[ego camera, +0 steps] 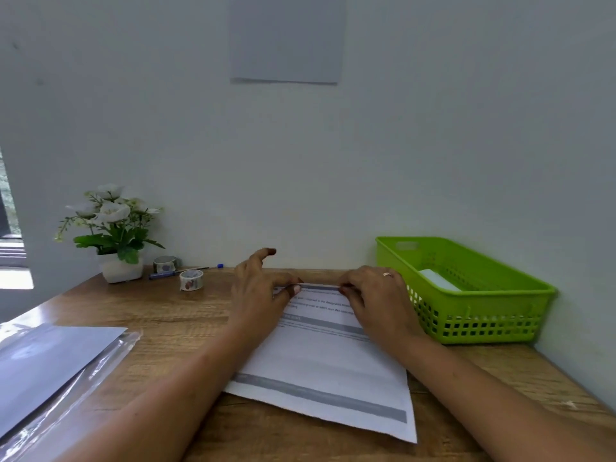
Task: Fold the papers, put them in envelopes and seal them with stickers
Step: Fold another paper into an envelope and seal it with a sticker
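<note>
On brown wooden tabletop (173,328): white printed sheet (326,361) centre, green plastic basket (483,325) right, clear plastic sleeve (103,365) left; back-left white flower pot (121,269), two tape rolls (191,280), blue pen (181,272).

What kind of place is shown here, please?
Likely a small desk in a home or office: a brown wooden desk top, a lime-green perforated plastic basket, a blue pen, and white flowers in a white pot.

The printed paper (328,358) carries text lines too blurred to read.
</note>
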`<state>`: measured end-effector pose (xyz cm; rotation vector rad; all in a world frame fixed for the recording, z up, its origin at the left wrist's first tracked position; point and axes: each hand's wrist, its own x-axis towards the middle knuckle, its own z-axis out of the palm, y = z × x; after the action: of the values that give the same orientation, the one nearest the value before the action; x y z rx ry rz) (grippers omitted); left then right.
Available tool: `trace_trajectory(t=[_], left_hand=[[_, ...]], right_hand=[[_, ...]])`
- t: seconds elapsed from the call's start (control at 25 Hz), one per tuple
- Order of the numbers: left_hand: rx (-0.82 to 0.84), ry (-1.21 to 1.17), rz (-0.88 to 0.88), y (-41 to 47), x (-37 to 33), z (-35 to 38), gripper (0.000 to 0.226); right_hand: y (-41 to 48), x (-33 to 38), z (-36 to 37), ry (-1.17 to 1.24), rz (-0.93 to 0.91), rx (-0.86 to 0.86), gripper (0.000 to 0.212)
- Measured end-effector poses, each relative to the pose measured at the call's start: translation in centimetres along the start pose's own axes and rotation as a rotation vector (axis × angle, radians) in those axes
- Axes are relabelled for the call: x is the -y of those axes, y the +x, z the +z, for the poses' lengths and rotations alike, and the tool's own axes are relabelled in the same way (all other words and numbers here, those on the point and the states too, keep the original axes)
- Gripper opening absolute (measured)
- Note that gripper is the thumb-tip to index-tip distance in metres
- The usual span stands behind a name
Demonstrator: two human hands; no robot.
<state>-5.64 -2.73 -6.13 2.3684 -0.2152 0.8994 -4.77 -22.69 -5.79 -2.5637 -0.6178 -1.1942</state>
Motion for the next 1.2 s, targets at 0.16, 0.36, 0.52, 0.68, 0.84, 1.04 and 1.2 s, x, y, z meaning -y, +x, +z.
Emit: trace_trajectory(t=[0.16,0.36,0.52,0.68,0.84,1.04,1.2], left_hand=[[-0.022,0.056,0.125,-0.2,-1.4,0.3,0.016],[-0.068,0.091,0.230,-1.0,-2.2,0.0,0.020],[-0.055,0.136,0.149,0.0,-0.5,-1.2,0.022],[-0.056,0.000,0.122,0.3,1.3,-1.8,0.021],[-0.051,-0.101,0.028,0.4,1.9,-2.4,0.016],[-0.076,-0.267,-0.135,0.4,3.2,-2.9,0.017],[0.014,-0.328,-0.057,0.5,1.9,-2.3,0.021]], right_hand=[[0.0,0.4,0.4,-0.001,-0.032,-0.041,0.012],[0.2,0.9,0.3,0.049,-0.063,0.020,0.014],[0.5,-0.2,-0.6,0.124,-0.045,0.110,0.021],[0.0,-0.7,-1.2,0.134,0.027,0.102,0.019],[-0.2,-1.8,-1.5,0.128,0.183,0.074,0.019],[-0.4,-1.8,-1.8,0.214,0.272,-0.031,0.019],[0.0,-1.2,-1.0,0.431,0.316,-0.031,0.045]])
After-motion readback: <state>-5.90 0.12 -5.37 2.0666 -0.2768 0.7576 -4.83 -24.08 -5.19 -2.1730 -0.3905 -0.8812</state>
